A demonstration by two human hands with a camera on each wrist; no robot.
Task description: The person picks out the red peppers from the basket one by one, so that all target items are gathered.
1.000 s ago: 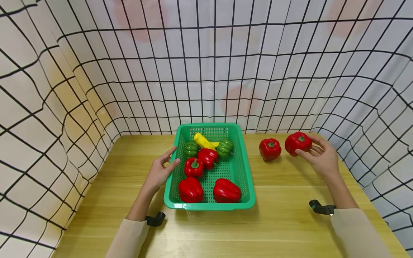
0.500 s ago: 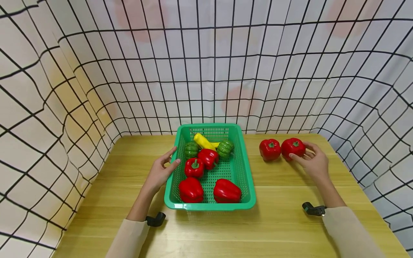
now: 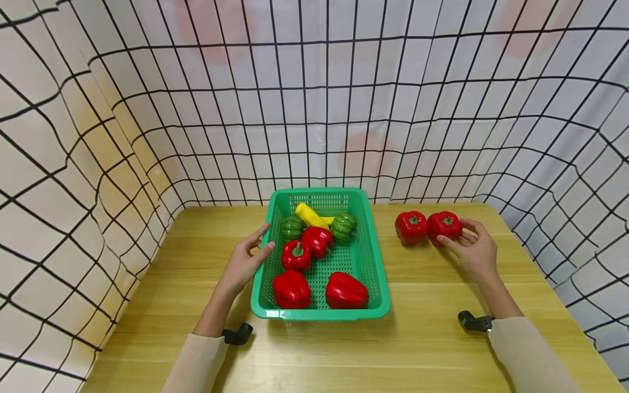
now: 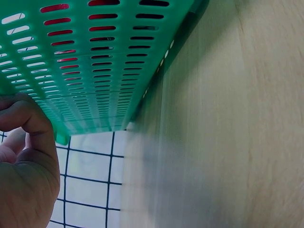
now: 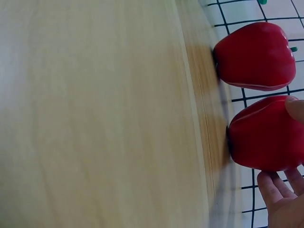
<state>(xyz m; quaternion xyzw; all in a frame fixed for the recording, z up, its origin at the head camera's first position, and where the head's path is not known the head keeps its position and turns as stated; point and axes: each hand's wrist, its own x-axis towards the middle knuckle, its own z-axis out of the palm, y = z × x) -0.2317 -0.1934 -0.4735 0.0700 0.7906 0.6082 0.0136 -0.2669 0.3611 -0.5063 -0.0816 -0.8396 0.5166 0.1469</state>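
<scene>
On the table's right side my right hand [image 3: 474, 248] holds a red bell pepper [image 3: 444, 227] between thumb and fingers. That pepper stands on the wood, right beside another red bell pepper [image 3: 411, 227]; both have their green stems up. My left hand [image 3: 244, 261] rests at the left rim of a green plastic basket [image 3: 382, 273], its thumb and fingertips at the edge. In the left wrist view the bent fingers [image 4: 28, 114] are by the basket's slotted wall [image 4: 95, 61]. The right wrist view shows the thumb [image 5: 297, 109] on the held pepper [image 5: 266, 135].
Inside the basket lie several red bell peppers [image 3: 346, 291], two green ribbed pumpkin-like pieces [image 3: 343, 226] and yellow elongated pieces [image 3: 310, 215]. A white wall covering with black grid lines [image 3: 324, 109] encloses the wooden table [image 3: 324, 355] at the back and both sides.
My right hand has moved left and down with the red bell pepper, setting it on the table beside the other one. My left hand and the basket have hardly moved.
</scene>
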